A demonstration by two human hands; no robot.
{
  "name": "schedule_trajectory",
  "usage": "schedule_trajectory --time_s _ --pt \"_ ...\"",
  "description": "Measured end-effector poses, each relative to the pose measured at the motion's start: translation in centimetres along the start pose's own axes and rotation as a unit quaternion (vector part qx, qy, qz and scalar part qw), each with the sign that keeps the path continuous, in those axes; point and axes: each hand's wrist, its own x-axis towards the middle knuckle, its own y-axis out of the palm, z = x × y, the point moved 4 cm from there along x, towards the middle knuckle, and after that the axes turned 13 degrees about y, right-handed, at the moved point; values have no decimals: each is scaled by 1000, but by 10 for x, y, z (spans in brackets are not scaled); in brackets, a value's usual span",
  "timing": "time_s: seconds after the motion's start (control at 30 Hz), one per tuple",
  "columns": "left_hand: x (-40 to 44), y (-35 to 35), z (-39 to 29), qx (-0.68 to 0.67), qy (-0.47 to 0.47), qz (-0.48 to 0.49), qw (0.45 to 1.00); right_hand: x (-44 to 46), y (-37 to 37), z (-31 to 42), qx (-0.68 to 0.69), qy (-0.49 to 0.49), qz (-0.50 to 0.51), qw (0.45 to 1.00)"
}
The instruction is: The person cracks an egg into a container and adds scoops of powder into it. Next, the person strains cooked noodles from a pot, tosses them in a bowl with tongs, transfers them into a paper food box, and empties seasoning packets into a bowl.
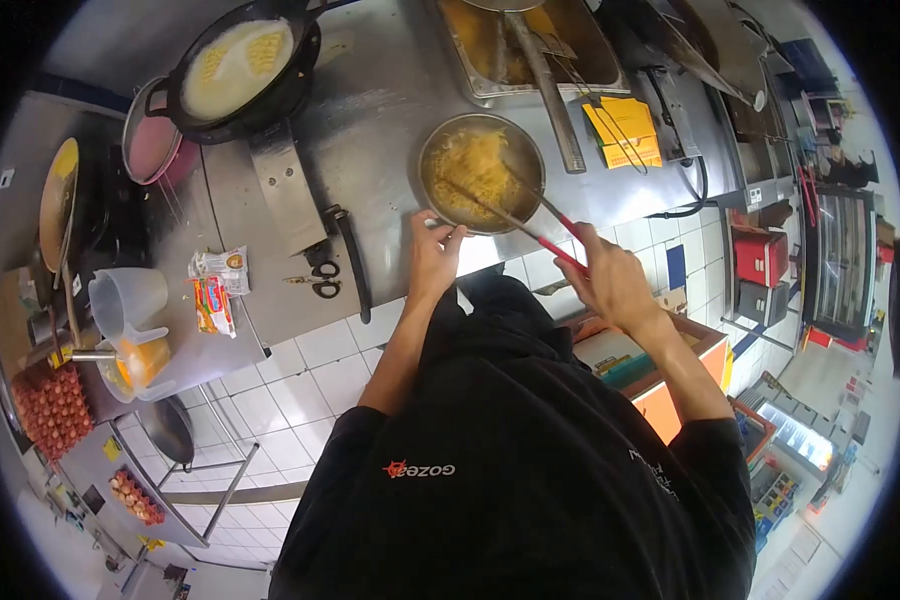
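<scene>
2-handed, held a metal bowl (533, 160) by its rim at the desk (370, 110) edge with left hand (433, 258), gripped red-handled tongs (552, 245) in right hand (612, 280), dipped into noodles (467, 165); looked mid-mix, probably needed a steady bowl for turning.

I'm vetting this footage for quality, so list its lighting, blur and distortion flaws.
Head view: strong fisheye, bending the scene toward its edges, corners black; head view: pale glare on the steel counter, and a lit case at right washed out; head view: noodles in the bowl slightly smeared, possibly from motion.
</scene>
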Motion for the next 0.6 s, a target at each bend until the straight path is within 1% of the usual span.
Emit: schedule_trajectory --time_s 0.03,0.07,0.13,0.17,0.23,0.27,0.33,0.37,0.43,0.47,0.53,0.6 --pt "1 0 6 -26 1 -14 1000 4 0 1 -15 12 30 999" --pt "2 -1 13 -51 0 -30 998 7 -7 5 -15 13 30 999" --pt "3 -3 20 -37 4 -28 999 12 -16 11 -15 62 24 998" --pt "4 -4 22 -23 10 -25 999 15 -12 16 -14 60 25 998" --pt "5 -7 11 -28 -1 -33 999 20 0 26 8 43 -38 998" --pt "6 -6 5 -33 -11 -39 999 21 25 23 -26 14 -37 999" --pt "7 -4 14 -39 -3 -43 998 12 32 24 -39 -9 30 999" --pt "11 -5 17 -45 8 -55 997 12 27 22 -37 -11 28 999" --pt "9 -7 12 -49 -4 -61 997 8 7 19 54 18 5 998" --pt "7 -6 8 -55 -14 -62 996 6 5 15 55 17 5 998" --pt "5 -1 16 -61 1 -63 996 4 4 8 -2 25 34 999" --pt "6 -1 22 -66 18 -68 995 1 -13 14 21 24 18 999"
